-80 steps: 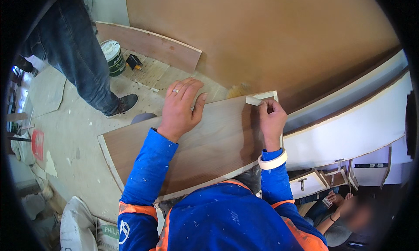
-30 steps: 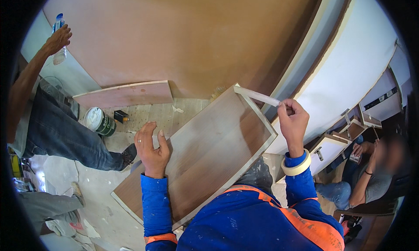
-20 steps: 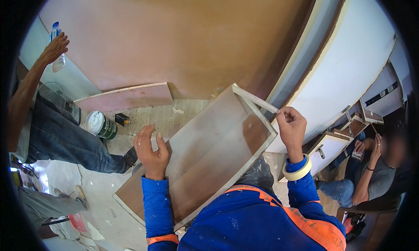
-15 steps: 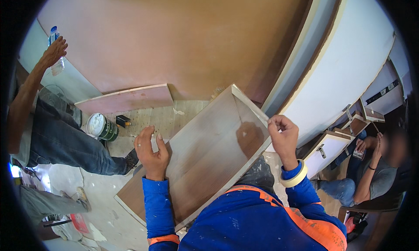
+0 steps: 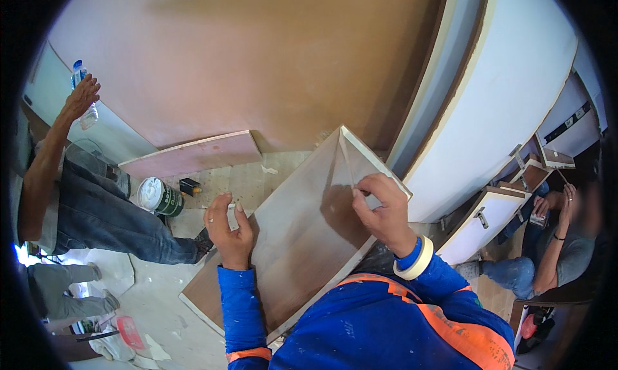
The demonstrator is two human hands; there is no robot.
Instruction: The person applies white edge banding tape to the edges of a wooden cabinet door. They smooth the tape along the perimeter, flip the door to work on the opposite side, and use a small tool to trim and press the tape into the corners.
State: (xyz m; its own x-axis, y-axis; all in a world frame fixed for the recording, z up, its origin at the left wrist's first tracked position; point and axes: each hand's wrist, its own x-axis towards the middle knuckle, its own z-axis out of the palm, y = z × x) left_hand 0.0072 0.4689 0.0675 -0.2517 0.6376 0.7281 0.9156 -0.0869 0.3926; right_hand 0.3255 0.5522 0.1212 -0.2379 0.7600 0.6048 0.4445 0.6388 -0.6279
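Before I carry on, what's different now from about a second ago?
The right hand has swung left, from beyond the panel's right edge to over the panel, carrying the pinched end of the tape strip inward. Nothing was let go. The left hand stays half-open by the panel's left edge, and the tape roll remains around the right wrist.

The board (image 5: pixel 296 241) is brown, wood-grained and whitish-edged, the tape roll (image 5: pixel 423 265) cream, the 2 sleeves (image 5: pixel 243 302) blue.
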